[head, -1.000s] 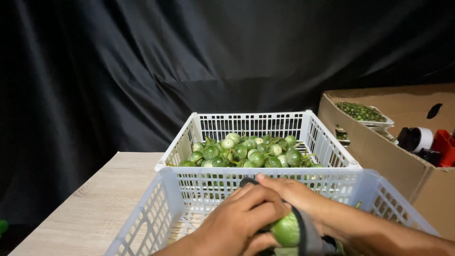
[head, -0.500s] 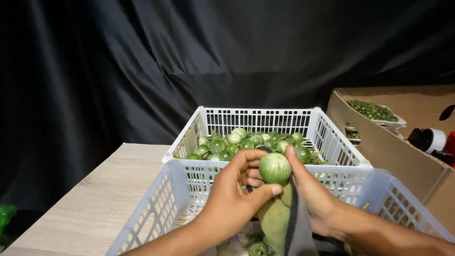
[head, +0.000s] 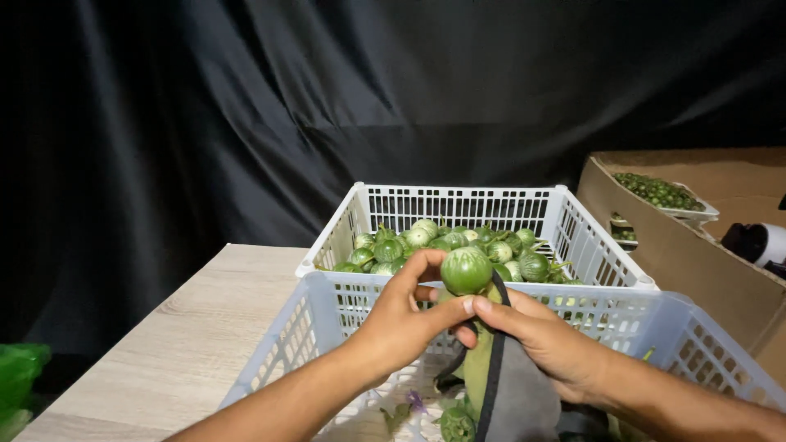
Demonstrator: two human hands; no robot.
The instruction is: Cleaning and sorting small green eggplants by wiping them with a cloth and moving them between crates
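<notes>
Our single head-worn view, looking forward and slightly down, close over our white slotted plastic basket [head: 327,327] at the pale wooden table's [head: 188,327] near edge, black curtain [head: 246,106] beyond

Black cloth [head: 246,106] hangs in folds behind my pale wooden table [head: 164,344]. Light falls from the front; the backdrop stays dim.

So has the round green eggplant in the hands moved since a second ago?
Yes. The green eggplant has risen from inside the near basket to above its far rim.
</notes>
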